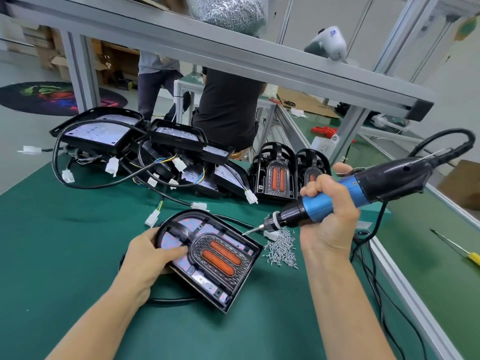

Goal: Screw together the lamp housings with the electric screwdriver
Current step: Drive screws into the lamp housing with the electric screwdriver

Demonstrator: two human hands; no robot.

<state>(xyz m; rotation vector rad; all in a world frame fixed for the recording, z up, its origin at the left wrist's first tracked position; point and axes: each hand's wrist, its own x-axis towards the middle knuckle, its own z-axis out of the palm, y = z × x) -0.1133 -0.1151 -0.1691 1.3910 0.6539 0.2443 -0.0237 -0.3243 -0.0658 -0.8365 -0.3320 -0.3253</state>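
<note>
**Lamp housing held flat, screwdriver tip at its edge**

Lamp housing (207,258) lies flat on the green counter (78,255), face up, with two orange strips in a raised clear centre piece. The left hand (150,258) grips its near-left side: the thumb lies across the top against the centre piece, and the fingers (149,233) curl round the rounded rim.

The right hand (330,214) is wrapped tightly round the blue barrel of the electric screwdriver (337,196), held above the counter and tilted down to the left. Its bit points at the housing's right edge, just beside it; whether it touches cannot be told. A black cord runs from the tool's back end.

A pile of loose screws (281,249) lies just below the right hand, beside the housing. Beyond the left fingers sits a heap of open housings (145,146) with cables and white plugs. Beyond the right fingers stand two assembled lamps (275,175). Far to the right of the right hand lies a yellow-handled screwdriver (459,249).
</note>
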